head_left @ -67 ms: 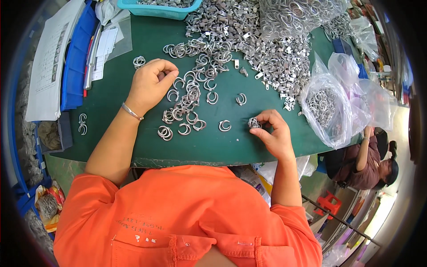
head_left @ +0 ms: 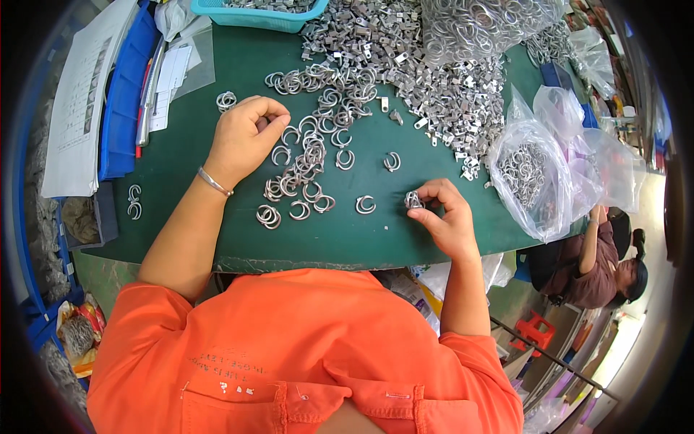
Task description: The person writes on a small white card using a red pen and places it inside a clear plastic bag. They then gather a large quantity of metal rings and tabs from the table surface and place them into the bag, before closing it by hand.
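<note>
R hand has a little clump of metal rings pinched btwn thumb and fingers, just above the green table. L hand is curled w/ thumb up against the index finger; can't tell if there's anything in it tbh. Metal bangle on that wrist.

Btwn the hands, nearer the L one, there's a messy pile of open rings. A loose ring lies just left of the R hand, and another one a bit farther up from it. Small ring bunch right by the L knuckles, plus a ring pair off to the left of that forearm.

Further out: big heap of small metal tabs beyond both hands, clear bag w/ rings to the right of the R hand, turquoise basket past the L hand, blue tray and papers well left of it. Way off right, another person in a dark top near a red stool.
</note>
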`<control>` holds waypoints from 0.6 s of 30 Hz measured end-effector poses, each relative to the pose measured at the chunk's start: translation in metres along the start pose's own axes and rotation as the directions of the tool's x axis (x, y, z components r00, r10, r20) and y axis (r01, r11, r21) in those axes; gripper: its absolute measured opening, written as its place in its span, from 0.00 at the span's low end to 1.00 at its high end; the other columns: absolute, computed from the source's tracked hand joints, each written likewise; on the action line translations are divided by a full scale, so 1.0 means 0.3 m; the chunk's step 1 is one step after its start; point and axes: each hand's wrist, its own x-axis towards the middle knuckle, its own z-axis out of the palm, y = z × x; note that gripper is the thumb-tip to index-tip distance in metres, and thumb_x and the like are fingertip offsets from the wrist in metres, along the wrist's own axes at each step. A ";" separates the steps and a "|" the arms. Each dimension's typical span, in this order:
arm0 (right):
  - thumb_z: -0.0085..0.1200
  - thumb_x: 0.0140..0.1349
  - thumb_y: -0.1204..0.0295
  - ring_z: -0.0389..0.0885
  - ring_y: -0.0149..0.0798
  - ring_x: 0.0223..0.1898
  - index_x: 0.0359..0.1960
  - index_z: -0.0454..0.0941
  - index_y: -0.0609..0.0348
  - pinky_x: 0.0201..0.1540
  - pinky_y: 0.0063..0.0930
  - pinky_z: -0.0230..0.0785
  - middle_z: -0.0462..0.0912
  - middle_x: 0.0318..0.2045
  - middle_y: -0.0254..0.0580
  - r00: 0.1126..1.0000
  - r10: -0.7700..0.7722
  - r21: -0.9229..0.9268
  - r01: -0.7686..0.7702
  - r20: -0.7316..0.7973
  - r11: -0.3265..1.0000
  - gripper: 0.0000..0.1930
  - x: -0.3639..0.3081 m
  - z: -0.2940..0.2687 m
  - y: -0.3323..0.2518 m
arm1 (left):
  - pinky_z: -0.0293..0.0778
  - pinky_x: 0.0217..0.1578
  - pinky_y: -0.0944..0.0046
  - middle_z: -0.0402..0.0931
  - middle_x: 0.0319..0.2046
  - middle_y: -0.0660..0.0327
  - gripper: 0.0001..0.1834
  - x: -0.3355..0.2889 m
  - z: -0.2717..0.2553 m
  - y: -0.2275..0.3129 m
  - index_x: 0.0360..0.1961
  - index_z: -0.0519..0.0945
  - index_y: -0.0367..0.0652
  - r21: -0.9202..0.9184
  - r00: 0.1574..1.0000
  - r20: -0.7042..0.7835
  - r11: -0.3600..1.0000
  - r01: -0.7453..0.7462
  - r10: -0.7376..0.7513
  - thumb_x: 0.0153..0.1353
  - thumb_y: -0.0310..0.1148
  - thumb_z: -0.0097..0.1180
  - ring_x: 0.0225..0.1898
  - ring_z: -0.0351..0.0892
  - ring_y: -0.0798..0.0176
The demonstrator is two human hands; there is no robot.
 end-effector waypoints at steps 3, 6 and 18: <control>0.70 0.42 0.77 0.74 0.31 0.33 0.33 0.77 0.64 0.36 0.23 0.68 0.77 0.33 0.36 1.000 0.000 0.034 0.001 -0.008 0.999 0.16 -0.001 0.003 0.007 | 0.68 0.25 0.70 0.75 0.25 0.64 0.05 0.001 0.001 -0.003 0.30 0.80 0.39 -0.001 1.000 -0.003 1.000 0.001 -0.001 0.53 0.28 0.60 0.20 0.70 0.71; 0.69 0.44 0.78 0.74 0.28 0.31 0.32 0.76 0.63 0.36 0.22 0.69 0.78 0.29 0.33 0.997 0.063 0.197 -0.054 -0.040 0.979 0.14 -0.004 0.011 0.015 | 0.66 0.25 0.73 0.74 0.25 0.66 0.04 0.000 0.002 0.001 0.31 0.80 0.38 -0.005 1.000 0.000 1.000 -0.003 0.003 0.55 0.26 0.60 0.22 0.67 0.74; 0.65 0.43 0.77 0.66 0.50 0.56 0.51 0.71 0.57 0.59 0.38 0.59 0.69 0.54 0.49 0.986 -0.161 -0.092 0.156 -0.047 0.983 0.29 0.027 0.029 -0.003 | 0.63 0.25 0.76 0.73 0.24 0.68 0.03 0.000 0.001 0.000 0.30 0.80 0.36 -0.005 1.000 -0.002 1.000 0.005 -0.005 0.55 0.24 0.60 0.23 0.64 0.78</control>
